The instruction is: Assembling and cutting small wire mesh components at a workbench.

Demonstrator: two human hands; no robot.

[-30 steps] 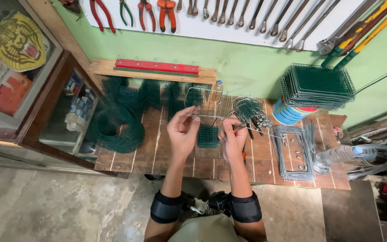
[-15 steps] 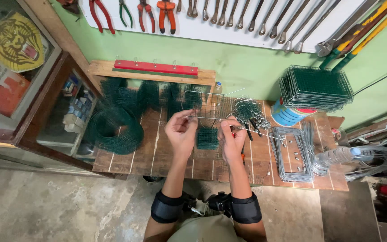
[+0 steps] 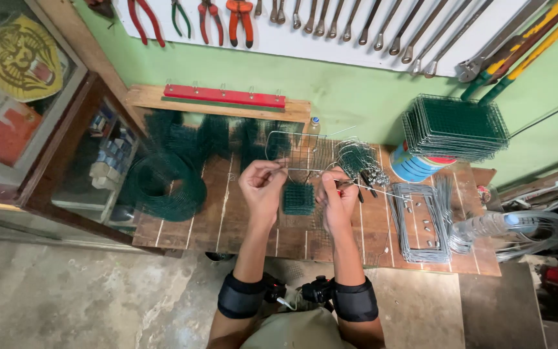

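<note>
A slatted wooden bench (image 3: 227,220) stands against a green wall (image 3: 356,97) hung with tools. Both hands, left hand (image 3: 263,187) and right hand (image 3: 338,200), close their fingers on a wire frame (image 3: 305,158) above green mesh (image 3: 299,198).

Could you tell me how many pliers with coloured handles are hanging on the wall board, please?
3 fully seen: red pliers at left, green pliers beside them, orange pliers to their right. Another red-handled tool between may be a fourth.
</note>
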